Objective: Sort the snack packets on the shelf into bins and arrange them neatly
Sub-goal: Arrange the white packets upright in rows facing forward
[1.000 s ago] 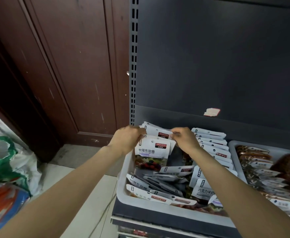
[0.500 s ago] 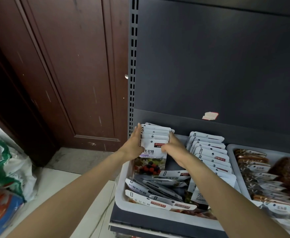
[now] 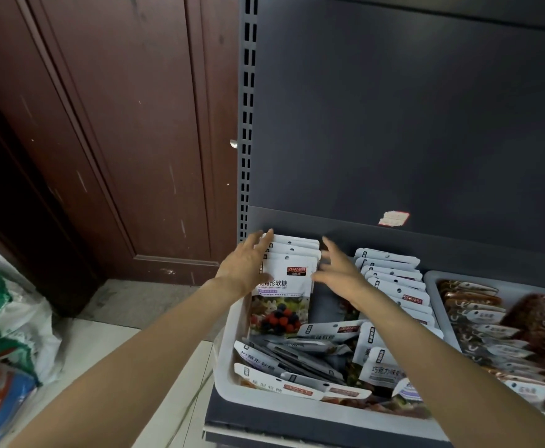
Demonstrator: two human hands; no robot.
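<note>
The left hand (image 3: 243, 265) is pressing straight fingers against an upright stack of white berry-printed snack packets (image 3: 285, 286) in the pale plastic bin (image 3: 229, 360). The right hand (image 3: 339, 273) is hovering beside it, fingers spread, holding nothing

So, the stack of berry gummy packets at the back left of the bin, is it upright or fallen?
Upright: the berry gummy packets stand on edge in the white bin.

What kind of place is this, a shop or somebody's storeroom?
Most likely a small shop or its stockroom. A dark metal shelf unit with slotted uprights holds white bins of matching snack packets stood in rows, and a torn price sticker clings to the back panel.
</note>
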